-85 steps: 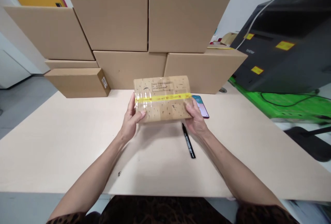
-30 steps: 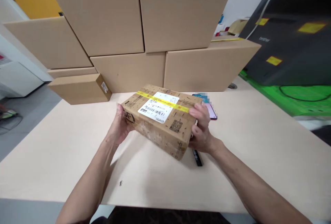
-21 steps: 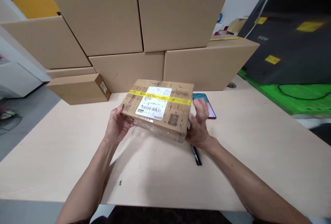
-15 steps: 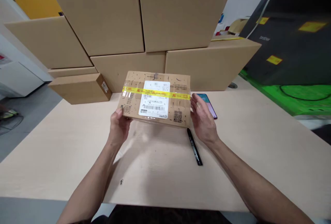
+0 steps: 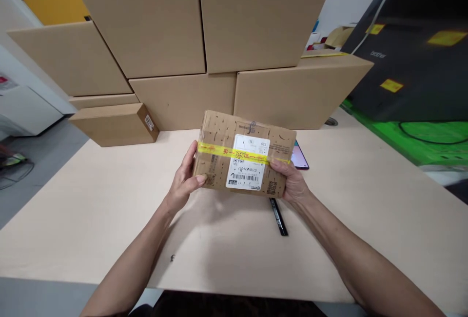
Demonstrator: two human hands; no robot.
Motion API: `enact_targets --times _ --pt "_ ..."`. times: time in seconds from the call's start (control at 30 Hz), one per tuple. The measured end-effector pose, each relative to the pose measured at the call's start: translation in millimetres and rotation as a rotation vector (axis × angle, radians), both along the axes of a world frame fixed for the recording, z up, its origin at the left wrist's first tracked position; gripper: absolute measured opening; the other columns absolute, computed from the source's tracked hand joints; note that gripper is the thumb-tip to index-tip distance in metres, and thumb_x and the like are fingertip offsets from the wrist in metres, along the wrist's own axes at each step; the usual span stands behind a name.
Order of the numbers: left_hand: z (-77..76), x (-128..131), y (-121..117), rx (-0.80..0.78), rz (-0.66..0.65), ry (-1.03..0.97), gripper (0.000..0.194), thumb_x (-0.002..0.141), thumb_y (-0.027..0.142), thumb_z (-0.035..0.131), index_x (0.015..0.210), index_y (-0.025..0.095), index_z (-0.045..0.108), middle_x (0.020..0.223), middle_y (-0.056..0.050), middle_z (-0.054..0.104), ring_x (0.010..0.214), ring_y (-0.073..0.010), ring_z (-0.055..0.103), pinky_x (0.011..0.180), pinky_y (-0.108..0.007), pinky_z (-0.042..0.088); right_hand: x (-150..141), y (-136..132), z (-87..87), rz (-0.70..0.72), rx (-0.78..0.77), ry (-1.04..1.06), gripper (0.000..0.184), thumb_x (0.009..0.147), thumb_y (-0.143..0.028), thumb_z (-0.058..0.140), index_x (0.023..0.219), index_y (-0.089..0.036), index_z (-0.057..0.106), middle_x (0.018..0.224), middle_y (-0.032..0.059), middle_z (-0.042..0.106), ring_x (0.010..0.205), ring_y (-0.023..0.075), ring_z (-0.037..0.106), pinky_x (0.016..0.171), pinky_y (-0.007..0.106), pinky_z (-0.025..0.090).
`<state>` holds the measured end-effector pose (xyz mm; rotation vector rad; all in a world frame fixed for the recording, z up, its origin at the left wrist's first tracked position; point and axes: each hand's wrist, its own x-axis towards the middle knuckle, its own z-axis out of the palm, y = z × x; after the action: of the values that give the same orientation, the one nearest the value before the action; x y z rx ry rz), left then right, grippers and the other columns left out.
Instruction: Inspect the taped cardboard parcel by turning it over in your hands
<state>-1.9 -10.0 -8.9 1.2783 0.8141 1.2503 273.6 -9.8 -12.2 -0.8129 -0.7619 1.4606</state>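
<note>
I hold a small cardboard parcel (image 5: pixel 219 134) above the pale table (image 5: pixel 91 209), one hand on each short end. It carries a white shipping label with a barcode and a band of yellow tape across its face, which tilts toward me. My left hand (image 5: pixel 184 180) grips the left end, thumb on the front. My right hand (image 5: pixel 294 184) clasps the lower right corner, fingers curled over the face. A black marker pen (image 5: pixel 279 216) lies on the table just under my right wrist. A phone (image 5: pixel 300 157) pokes out behind the parcel's right edge.
Several large plain cardboard boxes (image 5: pixel 204 29) are stacked like a wall along the table's far side, with a small flat box (image 5: pixel 113 124) at the left. A black printer (image 5: pixel 413 58) sits on a green surface (image 5: pixel 420 139) to the right. Grey floor shows at the left.
I have turned the parcel over and round in my hands. The label face came up, then tipped toward me, and my right hand has closed on its right corner again.
</note>
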Motion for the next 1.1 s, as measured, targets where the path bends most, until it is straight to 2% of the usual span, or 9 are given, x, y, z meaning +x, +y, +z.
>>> enact_targets --times 0.13,0.27,0.4,0.5,0.63,0.7,0.8,0.97,1.1 --pt "9.5 -4 4 -0.124 -0.115 0.048 0.087 0.075 0.052 0.090 0.152 0.027 0.059 0.153 -0.014 0.068 0.149 -0.0462 0.057 0.122 -0.063 0.049 1 -7 1.2 0.086 0.152 -0.114 0.087 0.066 -0.044 0.098 0.145 -0.031 0.065 0.129 0.0084 0.083 0.122 0.0411 0.078 0.106 0.063 0.064" --pt "14.6 -5 8 -0.158 -0.254 0.085 0.099 0.071 0.044 0.094 0.158 0.026 0.051 0.141 -0.017 0.075 0.131 -0.0446 0.070 0.108 -0.063 0.059 5 -7 0.0 0.100 0.279 -0.235 0.094 0.069 -0.045 0.099 0.152 -0.031 0.057 0.143 0.0097 0.077 0.127 0.0388 0.076 0.112 0.062 0.061" --pt "15.4 -3 8 -0.088 -0.171 0.093 0.115 0.062 0.043 0.099 0.162 0.023 0.044 0.140 -0.019 0.073 0.128 -0.0448 0.071 0.107 -0.063 0.059 9 0 -7.4 0.078 0.324 -0.332 0.101 0.065 -0.055 0.099 0.152 -0.030 0.055 0.135 0.0122 0.079 0.122 0.0397 0.077 0.107 0.063 0.063" --pt "7.7 -3 9 0.110 0.008 0.194 0.128 0.058 0.046 0.102 0.166 0.026 0.037 0.157 -0.021 0.059 0.143 -0.0468 0.059 0.114 -0.065 0.054 7 6 -15.0 0.026 0.304 -0.381 0.102 0.064 -0.060 0.099 0.152 -0.030 0.056 0.127 0.0119 0.081 0.122 0.0387 0.076 0.108 0.062 0.062" --pt "-13.4 -10 18 0.498 0.236 0.424 0.139 0.059 0.051 0.102 0.172 0.033 0.023 0.172 -0.020 0.036 0.157 -0.0474 0.042 0.120 -0.065 0.049 6 13 -19.3 -0.075 0.272 -0.290 0.098 0.062 -0.072 0.094 0.146 -0.035 0.061 0.144 0.0096 0.074 0.144 0.0388 0.062 0.125 0.060 0.048" --pt "-22.6 -14 23 0.665 0.281 0.520 0.144 0.058 0.056 0.101 0.173 0.033 0.018 0.171 -0.020 0.032 0.159 -0.0479 0.038 0.125 -0.067 0.043 9 14 -16.3 -0.079 0.244 -0.206 0.089 0.067 -0.085 0.083 0.139 -0.036 0.066 0.151 0.0079 0.070 0.155 0.0387 0.052 0.129 0.060 0.043" --pt "-28.0 -15 28 0.863 0.306 0.602 0.145 0.061 0.064 0.099 0.175 0.031 0.014 0.170 -0.021 0.032 0.162 -0.0480 0.032 0.131 -0.070 0.032 16 15 -8.9 0.000 0.164 -0.083 0.075 0.083 -0.093 0.059 0.129 -0.036 0.071 0.148 0.0071 0.073 0.157 0.0379 0.051 0.124 0.063 0.047" --pt "-20.5 -8 29 1.189 0.349 0.675 0.126 0.076 0.065 0.089 0.175 0.032 0.018 0.169 -0.017 0.040 0.165 -0.0432 0.031 0.135 -0.070 0.026 30 21 -3.4 0.062 0.058 -0.008 0.053 0.091 -0.080 0.060 0.116 -0.035 0.074 0.132 0.0052 0.081 0.144 0.0390 0.064 0.112 0.066 0.056" --pt "-13.7 -9 27 1.343 0.312 0.744 0.097 0.094 0.039 0.078 0.174 0.033 0.023 0.177 -0.012 0.035 0.171 -0.0336 0.021 0.138 -0.062 0.024 39 26 -2.3 0.109 -0.107 -0.030 0.052 0.080 -0.078 0.076 0.104 -0.032 0.075 0.105 0.0063 0.085 0.116 0.0403 0.078 0.092 0.061 0.065"
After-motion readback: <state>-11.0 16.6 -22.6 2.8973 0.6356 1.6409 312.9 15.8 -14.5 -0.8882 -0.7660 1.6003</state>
